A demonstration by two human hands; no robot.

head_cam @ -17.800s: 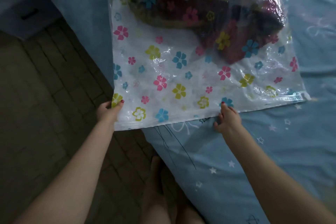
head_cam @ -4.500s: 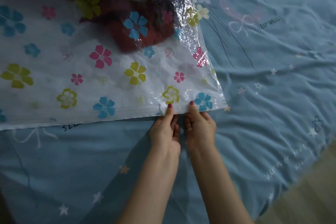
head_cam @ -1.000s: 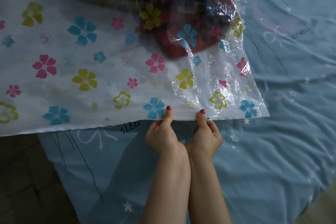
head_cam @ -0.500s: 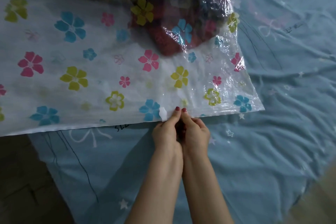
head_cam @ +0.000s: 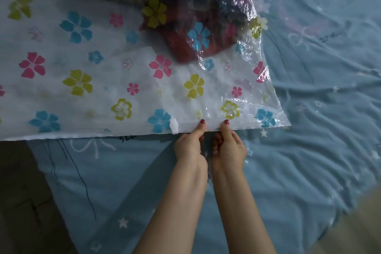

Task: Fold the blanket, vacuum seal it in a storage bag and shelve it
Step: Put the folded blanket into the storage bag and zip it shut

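I see the vacuum storage bag (head_cam: 123, 80) lying flat on the blue bedsheet (head_cam: 309, 150), with its zip edge (head_cam: 82, 135) turned toward me and running from left to right. The left part of the bag hangs past the edge of the bed, over the dark floor (head_cam: 18, 202). The folded blanket (head_cam: 185, 18), dark red and patterned, sits inside the bag at the far side, well away from the zip edge.

My left hand (head_cam: 189, 146) and my right hand (head_cam: 228, 148) are side by side at this edge, nearly touching. Each one pinches the closing strip, the thumb on top and the other fingers curled under it. The small white slider clip (head_cam: 173, 126) sits on the strip just beside my left hand, on its left.

The relation that matters is this: the long axis of the seal goes across my view, and both hands are near its right end. To the right only a short piece remains until the corner (head_cam: 287, 125); to the left a long piece stretches away. I cannot tell from here which part is already pressed closed. I judge that the next move must follow this line sideways, and the left hand is the nearer one to the clip.
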